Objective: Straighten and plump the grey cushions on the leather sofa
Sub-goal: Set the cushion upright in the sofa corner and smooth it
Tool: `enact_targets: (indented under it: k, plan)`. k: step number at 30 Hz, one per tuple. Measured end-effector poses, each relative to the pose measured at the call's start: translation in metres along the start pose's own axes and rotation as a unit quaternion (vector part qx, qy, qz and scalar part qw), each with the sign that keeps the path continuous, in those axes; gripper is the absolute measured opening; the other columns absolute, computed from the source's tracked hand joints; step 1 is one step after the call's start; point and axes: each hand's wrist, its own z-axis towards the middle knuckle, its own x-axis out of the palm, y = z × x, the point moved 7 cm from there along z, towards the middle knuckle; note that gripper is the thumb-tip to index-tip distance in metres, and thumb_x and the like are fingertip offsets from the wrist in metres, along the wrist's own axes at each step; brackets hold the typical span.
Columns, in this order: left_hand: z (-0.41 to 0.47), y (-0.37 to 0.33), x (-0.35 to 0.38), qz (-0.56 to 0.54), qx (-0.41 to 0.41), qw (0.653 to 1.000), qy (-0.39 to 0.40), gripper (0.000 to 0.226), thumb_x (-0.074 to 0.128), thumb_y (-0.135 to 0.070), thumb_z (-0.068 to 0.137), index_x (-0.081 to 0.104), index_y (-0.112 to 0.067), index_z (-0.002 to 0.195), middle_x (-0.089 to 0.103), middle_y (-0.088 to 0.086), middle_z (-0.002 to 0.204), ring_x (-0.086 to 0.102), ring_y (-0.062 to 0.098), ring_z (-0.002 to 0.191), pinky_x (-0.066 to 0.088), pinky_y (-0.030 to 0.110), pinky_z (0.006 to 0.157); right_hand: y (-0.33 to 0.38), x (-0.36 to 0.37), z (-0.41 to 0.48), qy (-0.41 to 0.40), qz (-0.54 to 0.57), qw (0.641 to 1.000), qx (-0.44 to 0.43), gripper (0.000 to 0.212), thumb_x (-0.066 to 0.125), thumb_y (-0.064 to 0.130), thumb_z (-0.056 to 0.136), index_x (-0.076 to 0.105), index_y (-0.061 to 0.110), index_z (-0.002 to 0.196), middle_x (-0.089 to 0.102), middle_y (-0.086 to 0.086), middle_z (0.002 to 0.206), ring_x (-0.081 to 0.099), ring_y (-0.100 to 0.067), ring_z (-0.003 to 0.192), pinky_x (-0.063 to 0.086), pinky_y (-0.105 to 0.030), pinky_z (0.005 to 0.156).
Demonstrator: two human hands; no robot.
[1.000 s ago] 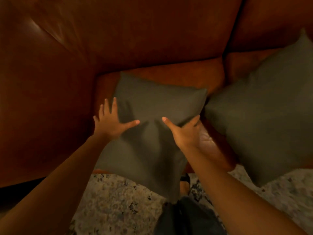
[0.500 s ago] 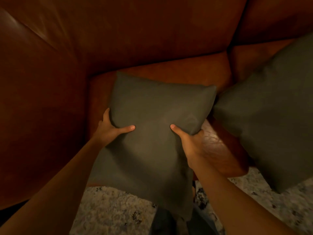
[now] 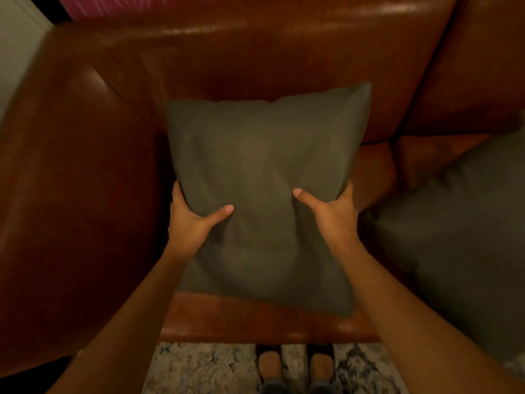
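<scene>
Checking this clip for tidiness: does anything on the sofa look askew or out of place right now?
Yes. The second grey cushion at the right lies tilted, one corner hanging past the sofa seat's front edge over the rug. The held cushion, gripped by the left hand and right hand, sits roughly square. No damage or spills visible.

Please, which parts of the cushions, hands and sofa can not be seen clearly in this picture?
Head view only:
- Fingers of the left hand and right hand: hidden behind the square grey fabric cushion that they grip; only thumbs show.
- Second grey cushion: cut off by the right edge.
- Brown leather sofa: armrest and back run past the frame edges.
- Seat under the held cushion: covered by it.
- Feet at the bottom edge: cut off, dim.
</scene>
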Motion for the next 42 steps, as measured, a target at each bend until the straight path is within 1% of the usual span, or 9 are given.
enact_targets:
  k: [7,10,15,21,24,30,34,38,42]
  plan:
    - [0.036,-0.04,-0.011,-0.02,0.079,0.994,-0.071,0.132,0.084,-0.073,0.042,0.019,-0.036,0.15,0.038,-0.009,0.149,0.043,0.012,0.133,0.039,0.046,0.109,0.05,0.013,0.037,0.012,0.035,0.996,-0.083,0.102,0.093,0.043,0.068,0.043,0.026,0.155,0.061,0.006,0.141,0.057,-0.019,0.13,0.047,-0.041,0.11]
    - [0.047,-0.048,-0.009,-0.032,0.112,0.989,-0.095,0.132,0.085,-0.069,0.046,0.018,-0.031,0.153,0.036,-0.008,0.151,0.039,0.01,0.136,0.036,0.04,0.112,0.059,0.019,0.05,0.016,0.056,0.992,-0.11,0.099,0.094,0.04,0.066,0.046,0.026,0.152,0.064,0.011,0.132,0.06,-0.015,0.125,0.048,-0.039,0.109]
    - [0.062,-0.047,0.0,-0.054,0.139,0.98,-0.13,0.129,0.086,-0.058,0.05,0.017,-0.026,0.154,0.032,-0.01,0.151,0.035,0.004,0.136,0.031,0.025,0.111,0.07,0.029,0.071,0.032,0.079,0.985,-0.147,0.113,0.086,0.059,0.048,0.048,0.026,0.15,0.064,0.017,0.128,0.062,-0.01,0.123,0.051,-0.041,0.107]
    - [0.08,-0.037,0.012,-0.091,0.14,0.974,-0.151,0.13,0.087,-0.056,0.051,0.015,-0.026,0.155,0.028,-0.03,0.138,0.03,-0.017,0.127,0.028,0.01,0.105,0.081,0.044,0.099,0.055,0.083,0.977,-0.186,0.085,0.093,0.023,0.073,0.049,0.025,0.145,0.062,0.022,0.123,0.061,-0.004,0.12,0.05,-0.034,0.108]
    - [0.088,-0.036,0.017,-0.09,0.149,0.972,-0.155,0.13,0.088,-0.053,0.053,0.015,-0.022,0.155,0.026,-0.037,0.132,0.027,-0.023,0.124,0.025,0.004,0.102,0.079,0.047,0.112,0.049,0.091,0.975,-0.198,0.083,0.094,0.027,0.069,0.051,0.026,0.141,0.064,0.019,0.125,0.062,0.0,0.118,0.051,-0.029,0.104]
    - [0.097,-0.028,0.036,-0.069,0.146,0.974,-0.159,0.129,0.085,-0.055,0.053,0.016,-0.02,0.155,0.024,-0.039,0.128,0.025,-0.025,0.121,0.023,0.007,0.103,0.061,0.05,0.133,0.05,0.109,0.972,-0.2,0.089,0.093,0.028,0.068,0.052,0.018,0.146,0.065,0.016,0.128,0.064,0.004,0.115,0.051,-0.017,0.093]
    - [0.104,-0.029,0.043,-0.054,0.139,0.974,-0.169,0.129,0.085,-0.056,0.054,0.014,-0.022,0.155,0.023,-0.036,0.128,0.029,-0.015,0.122,0.022,0.009,0.102,0.058,0.057,0.15,0.053,0.123,0.973,-0.189,0.092,0.091,0.036,0.059,0.054,0.019,0.142,0.068,0.011,0.127,0.067,-0.002,0.115,0.054,-0.022,0.095]
    - [0.106,-0.029,0.046,-0.023,0.136,0.974,-0.181,0.13,0.084,-0.058,0.055,0.011,-0.023,0.156,0.028,-0.015,0.134,0.032,0.002,0.129,0.024,0.014,0.104,0.056,0.059,0.16,0.052,0.116,0.971,-0.205,0.09,0.093,0.029,0.067,0.052,0.014,0.146,0.067,0.009,0.131,0.065,-0.001,0.118,0.053,-0.023,0.101]
    - [0.107,-0.027,0.045,0.023,0.127,0.975,-0.183,0.13,0.083,-0.061,0.057,0.007,-0.024,0.156,0.034,0.005,0.146,0.035,0.021,0.135,0.027,0.028,0.108,0.055,0.059,0.156,0.019,0.082,0.972,-0.221,0.109,0.088,0.055,0.055,0.048,0.021,0.151,0.062,0.016,0.135,0.059,-0.001,0.127,0.047,-0.028,0.11]
